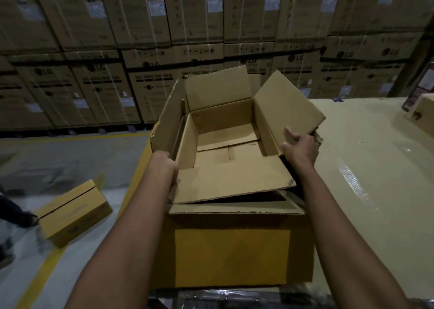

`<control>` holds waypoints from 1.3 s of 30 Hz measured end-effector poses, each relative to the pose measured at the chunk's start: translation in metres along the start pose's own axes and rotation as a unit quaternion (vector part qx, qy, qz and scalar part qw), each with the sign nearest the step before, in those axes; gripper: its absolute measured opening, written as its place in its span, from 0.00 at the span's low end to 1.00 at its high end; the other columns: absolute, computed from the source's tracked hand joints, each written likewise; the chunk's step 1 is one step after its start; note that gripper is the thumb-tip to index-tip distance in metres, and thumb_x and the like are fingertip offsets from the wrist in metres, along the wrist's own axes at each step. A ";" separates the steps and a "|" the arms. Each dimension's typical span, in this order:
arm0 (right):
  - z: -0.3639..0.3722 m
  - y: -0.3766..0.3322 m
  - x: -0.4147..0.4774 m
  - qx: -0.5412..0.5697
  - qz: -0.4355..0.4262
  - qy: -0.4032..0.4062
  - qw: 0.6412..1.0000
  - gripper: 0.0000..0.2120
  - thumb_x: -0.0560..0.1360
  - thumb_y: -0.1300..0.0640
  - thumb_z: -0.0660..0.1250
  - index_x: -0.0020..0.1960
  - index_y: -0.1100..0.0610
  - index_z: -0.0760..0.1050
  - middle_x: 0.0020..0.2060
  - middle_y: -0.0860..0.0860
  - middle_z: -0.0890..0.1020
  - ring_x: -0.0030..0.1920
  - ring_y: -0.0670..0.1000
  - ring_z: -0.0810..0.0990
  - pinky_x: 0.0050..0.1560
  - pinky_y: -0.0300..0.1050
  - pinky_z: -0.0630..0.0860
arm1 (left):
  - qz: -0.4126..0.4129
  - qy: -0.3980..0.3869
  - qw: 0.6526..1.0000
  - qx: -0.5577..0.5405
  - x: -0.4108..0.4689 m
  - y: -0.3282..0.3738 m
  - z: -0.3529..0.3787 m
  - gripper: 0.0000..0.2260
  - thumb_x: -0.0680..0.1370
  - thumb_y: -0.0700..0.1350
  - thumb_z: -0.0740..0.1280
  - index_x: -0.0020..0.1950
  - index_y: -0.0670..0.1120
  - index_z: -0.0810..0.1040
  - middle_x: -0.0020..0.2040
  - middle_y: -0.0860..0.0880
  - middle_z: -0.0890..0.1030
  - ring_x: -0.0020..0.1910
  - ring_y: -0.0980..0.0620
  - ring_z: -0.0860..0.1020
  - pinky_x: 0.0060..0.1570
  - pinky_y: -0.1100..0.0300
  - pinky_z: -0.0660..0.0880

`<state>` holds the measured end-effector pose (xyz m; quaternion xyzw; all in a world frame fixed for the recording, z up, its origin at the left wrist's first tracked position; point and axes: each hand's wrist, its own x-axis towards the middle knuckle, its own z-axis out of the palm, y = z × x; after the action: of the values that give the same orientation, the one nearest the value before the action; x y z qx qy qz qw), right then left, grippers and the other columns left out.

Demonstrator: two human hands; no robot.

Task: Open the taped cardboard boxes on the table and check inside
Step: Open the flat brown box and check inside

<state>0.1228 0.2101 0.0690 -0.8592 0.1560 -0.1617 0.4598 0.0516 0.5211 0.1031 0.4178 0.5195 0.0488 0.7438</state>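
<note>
An open cardboard box (225,141) sits high in the middle of the view, resting on a larger yellow-brown box (232,250). All its flaps stand up or fold out, and the inside shows only bare cardboard bottom. My left hand (164,165) grips the box's left side near the front corner, fingers hidden behind the wall. My right hand (299,146) holds the lower edge of the right flap (286,111), thumb on its inner face. The near flap (232,181) lies folded toward me.
A pale wrapped table surface (375,179) spreads to the right, with a small box (422,113) at its far right edge. On the grey floor at the left lies a closed cardboard box (72,212). Stacked washing-machine cartons (211,38) form a wall behind.
</note>
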 end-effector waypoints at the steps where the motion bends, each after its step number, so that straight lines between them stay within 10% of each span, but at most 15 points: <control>1: -0.002 -0.006 -0.002 -0.002 -0.015 0.014 1.000 0.25 0.74 0.61 0.71 0.69 0.44 0.79 0.65 0.56 0.82 0.66 0.61 0.77 0.70 0.52 0.73 | 0.014 0.000 1.000 -0.024 0.002 -0.002 -0.004 0.13 0.81 0.39 0.67 0.65 0.44 0.76 0.75 0.42 0.69 0.72 0.44 0.71 0.65 0.52 0.72; 4: -0.002 -0.019 -0.008 -0.018 -0.060 0.046 0.997 0.25 0.76 0.63 0.70 0.70 0.45 0.78 0.64 0.57 0.83 0.64 0.60 0.79 0.68 0.49 0.72 | 0.038 -0.022 0.998 -0.044 -0.004 0.001 -0.008 0.20 0.75 0.31 0.72 0.45 0.55 0.70 0.73 0.43 0.73 0.70 0.43 0.74 0.67 0.53 0.73; 9: -0.009 -0.050 -0.009 0.032 -0.142 0.100 0.984 0.24 0.79 0.64 0.69 0.71 0.47 0.77 0.62 0.54 0.85 0.61 0.55 0.83 0.63 0.45 0.76 | -0.011 -0.059 0.998 0.007 0.008 0.000 -0.006 0.19 0.79 0.41 0.72 0.67 0.40 0.71 0.53 0.41 0.74 0.51 0.42 0.78 0.53 0.51 0.76; 12: -0.024 -0.074 0.003 0.058 -0.168 0.100 0.979 0.21 0.79 0.62 0.69 0.71 0.48 0.78 0.61 0.53 0.85 0.59 0.52 0.83 0.60 0.41 0.75 | 0.017 -0.112 0.993 0.038 0.012 -0.005 -0.001 0.06 0.84 0.36 0.61 0.54 0.37 0.77 0.42 0.42 0.74 0.37 0.44 0.74 0.59 0.50 0.75; 15: -0.030 -0.076 0.027 0.072 -0.164 0.062 0.982 0.20 0.77 0.61 0.70 0.67 0.47 0.81 0.62 0.50 0.84 0.63 0.49 0.82 0.68 0.41 0.74 | 0.046 -0.113 0.992 0.023 0.014 0.000 0.007 0.14 0.86 0.35 0.56 0.42 0.39 0.73 0.41 0.43 0.74 0.40 0.44 0.75 0.64 0.51 0.73; 18: -0.031 -0.057 0.040 0.056 -0.116 0.038 0.991 0.19 0.75 0.60 0.69 0.64 0.47 0.83 0.60 0.51 0.86 0.62 0.51 0.82 0.66 0.42 0.74 | 0.036 -0.120 0.992 0.019 0.019 0.002 0.010 0.13 0.87 0.40 0.56 0.44 0.42 0.72 0.38 0.45 0.73 0.35 0.48 0.73 0.39 0.57 0.80; 22: -0.029 -0.030 0.038 -0.053 -0.165 0.038 0.984 0.18 0.75 0.59 0.69 0.63 0.46 0.84 0.54 0.55 0.87 0.57 0.59 0.84 0.60 0.48 0.77 | 0.039 -0.132 0.990 -0.014 0.029 -0.001 0.015 0.15 0.87 0.41 0.56 0.41 0.42 0.70 0.17 0.48 0.67 0.13 0.54 0.66 0.15 0.64 0.65; 28: -0.036 -0.019 0.053 -0.103 -0.217 0.005 0.971 0.19 0.75 0.62 0.68 0.62 0.47 0.84 0.55 0.52 0.87 0.58 0.56 0.84 0.62 0.50 0.78 | 0.098 -0.160 0.981 -0.050 0.006 0.005 0.046 0.14 0.85 0.39 0.55 0.42 0.43 0.73 0.40 0.47 0.76 0.33 0.50 0.72 0.34 0.58 0.70; 39: -0.049 0.000 0.064 -0.060 -0.228 0.082 0.968 0.21 0.74 0.67 0.67 0.60 0.50 0.86 0.50 0.57 0.88 0.50 0.57 0.84 0.57 0.47 0.78 | 0.204 -0.147 0.965 -0.076 -0.021 0.001 0.067 0.13 0.78 0.44 0.72 0.35 0.46 0.73 0.23 0.54 0.71 0.19 0.58 0.63 0.19 0.64 0.59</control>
<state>0.1594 0.1473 0.1031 -0.8819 0.0023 -0.3226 0.3438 0.0971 0.4735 0.1266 0.4597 0.3029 0.1773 0.8158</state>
